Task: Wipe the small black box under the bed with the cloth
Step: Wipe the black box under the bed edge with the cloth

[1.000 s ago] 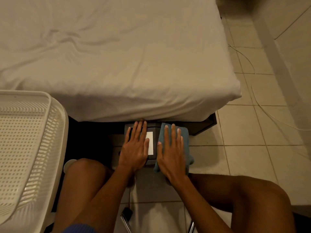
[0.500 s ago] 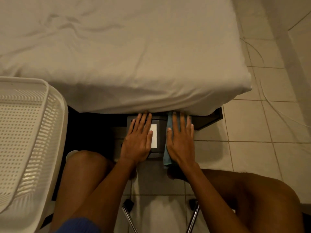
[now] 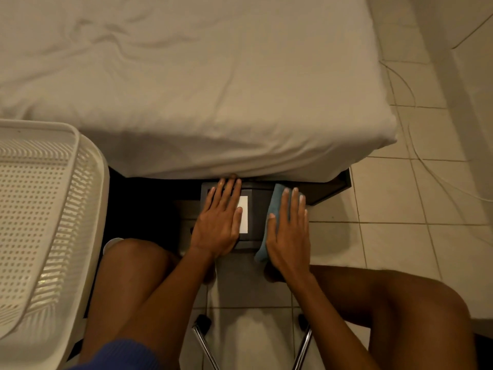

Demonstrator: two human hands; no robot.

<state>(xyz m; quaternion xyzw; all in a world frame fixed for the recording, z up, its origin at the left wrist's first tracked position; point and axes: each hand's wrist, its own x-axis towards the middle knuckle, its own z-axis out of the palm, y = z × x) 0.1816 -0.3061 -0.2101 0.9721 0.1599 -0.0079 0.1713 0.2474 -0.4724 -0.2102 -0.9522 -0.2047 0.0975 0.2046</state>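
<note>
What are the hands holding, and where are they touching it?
Neither hand grips anything. The right hand presses flat on the blue-grey cloth against the small black box's right side; the left hand lies flat on its top.

The bed (image 3: pixel 186 102) overhangs the box's (image 3: pixel 254 209) far end; bare floor (image 3: pixel 386 249) lies right, the basket (image 3: pixel 40 222) apparently crowds left.

Between the earlier frames and this one, the right hand (image 3: pixel 289 231) slid the blue cloth (image 3: pixel 274 206) from the top of the small black box (image 3: pixel 256 209) onto its right side. More of the box top and its white label (image 3: pixel 243 214) became visible at frame centre.
</note>
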